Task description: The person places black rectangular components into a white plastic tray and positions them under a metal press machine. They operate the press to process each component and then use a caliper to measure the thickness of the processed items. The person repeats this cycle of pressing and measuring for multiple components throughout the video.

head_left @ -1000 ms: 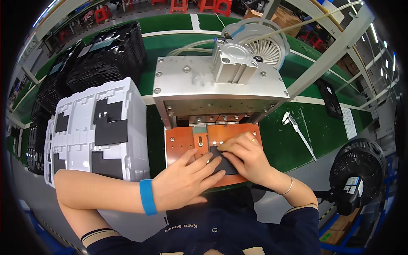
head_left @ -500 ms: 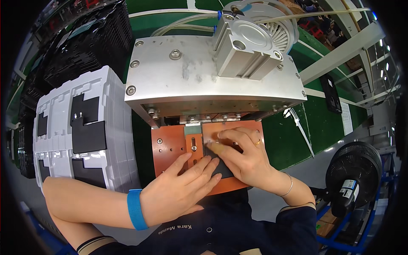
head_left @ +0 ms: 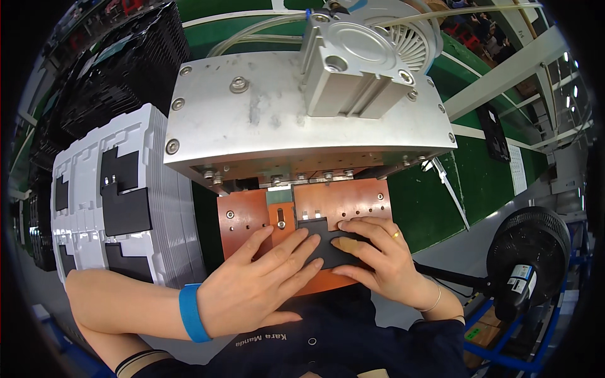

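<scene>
A flat black L-shaped battery cell [head_left: 313, 234] with two small silver tabs lies on the orange fixture plate [head_left: 242, 203], below the front of a metal press [head_left: 302, 135]. The tabs point toward the press. The outstretched fingertips of my left hand [head_left: 255, 283] rest on the cell's left side, thumb apart. Bent fingers of my right hand [head_left: 381, 258] grip the cell's right part, thumb at its near edge. To the left of the cell, a slotted orange block [head_left: 281, 215] is bolted to the plate. My fingers hide part of the cell.
At left stands a stack of white trays [head_left: 85, 217] holding similar black cells [head_left: 128, 211], with black trays [head_left: 123, 69] stacked behind. A caliper [head_left: 449, 189] lies on the green table [head_left: 419, 217], right of the press. A black fan [head_left: 526, 252] stands at lower right.
My right hand has moved from near the tabs toward me and onto the cell's right part, uncovering the tabs. The left hand stays at the cell's left side. The view has shifted slightly.
</scene>
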Demonstrator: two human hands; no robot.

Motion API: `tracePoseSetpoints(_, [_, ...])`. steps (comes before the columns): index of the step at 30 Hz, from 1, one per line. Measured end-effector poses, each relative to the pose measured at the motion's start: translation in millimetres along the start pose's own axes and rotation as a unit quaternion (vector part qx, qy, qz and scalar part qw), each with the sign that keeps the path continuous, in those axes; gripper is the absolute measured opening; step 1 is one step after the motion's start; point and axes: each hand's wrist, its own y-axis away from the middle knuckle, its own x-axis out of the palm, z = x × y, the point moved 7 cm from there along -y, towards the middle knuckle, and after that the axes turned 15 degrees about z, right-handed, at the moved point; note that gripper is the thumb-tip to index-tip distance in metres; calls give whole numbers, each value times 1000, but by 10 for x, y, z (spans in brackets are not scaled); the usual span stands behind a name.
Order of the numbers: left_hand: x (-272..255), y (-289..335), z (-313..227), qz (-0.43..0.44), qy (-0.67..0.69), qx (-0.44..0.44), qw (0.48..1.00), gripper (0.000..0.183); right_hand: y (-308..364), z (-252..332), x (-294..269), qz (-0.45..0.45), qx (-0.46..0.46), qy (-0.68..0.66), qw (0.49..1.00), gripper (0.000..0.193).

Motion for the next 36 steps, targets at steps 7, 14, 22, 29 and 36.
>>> tracePoseSetpoints(7, [-127,-41,232,-49,30,-23,998,77,-311,-220,-95,-45,-33,-16,998,34])
tracePoseSetpoints(14, [-111,-68,295,-38,37,-30,998,75,-368,-278,-91,-39,-43,-42,997,32])
tracePoseSetpoints(22, [-96,-72,295,-18,56,-41,997,74,-381,-280,-88,-28,-28,-59,998,30])
tracePoseSetpoints(29, [-102,-67,294,-7,63,-49,997,73,-396,-283,-90,-17,-26,-61,998,29])
tracePoseSetpoints(36, [-117,-81,294,0,58,-51,997,71,-390,-302,-94,-14,-23,-66,997,27])
